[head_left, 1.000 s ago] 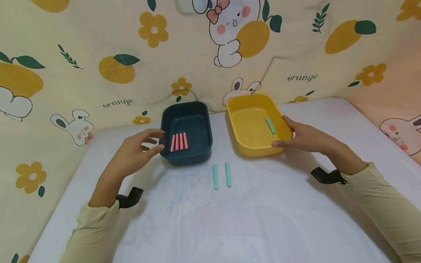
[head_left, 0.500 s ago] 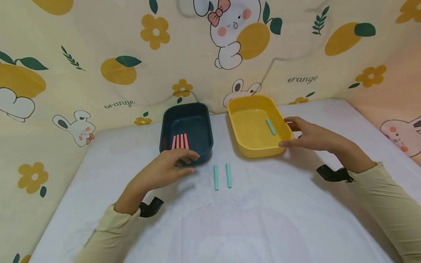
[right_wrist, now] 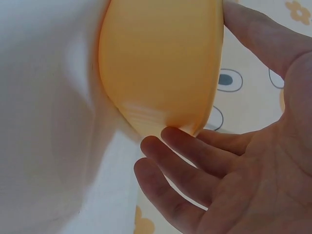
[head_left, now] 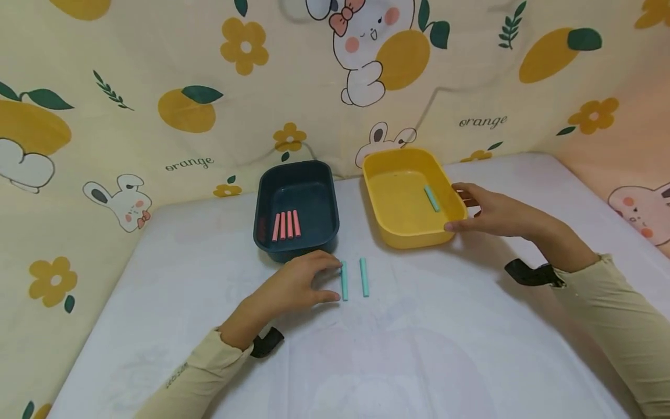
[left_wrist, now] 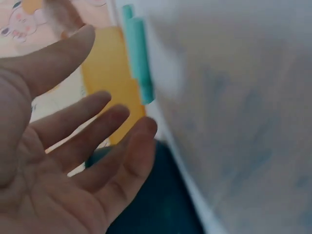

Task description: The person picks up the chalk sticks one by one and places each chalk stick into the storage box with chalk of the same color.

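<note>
head / left hand (head_left: 293,288): fingers loosely spread, holding nothing; fingertips right at the left teal stick (head_left: 344,280), contact can't be confirmed.
head / teal sticks: left one and right teal stick (head_left: 363,277) lie side by side on the white table (head_left: 419,349), just in front of the dark blue tray (head_left: 296,209), between it and the yellow tray (head_left: 408,195).
head / right hand (head_left: 492,215): fingers open, thumb at the near right corner of the yellow tray, fingertips at its right rim; no grasp.
head / tray contents: four pink sticks (head_left: 286,224) in the dark blue tray; one teal stick (head_left: 431,198) in the yellow tray, right of the blue one.
left wrist / left hand (left_wrist: 63,165): palm open, fingers straight and released; teal sticks (left_wrist: 139,58) just beyond the fingertips, yellow tray (left_wrist: 109,83) behind them, dark blue tray (left_wrist: 151,204) below the fingers.
right wrist / right hand (right_wrist: 234,165): fingers relaxed, cupped beside the yellow tray (right_wrist: 161,63); fingertips near its lower wall, touch unclear.
</note>
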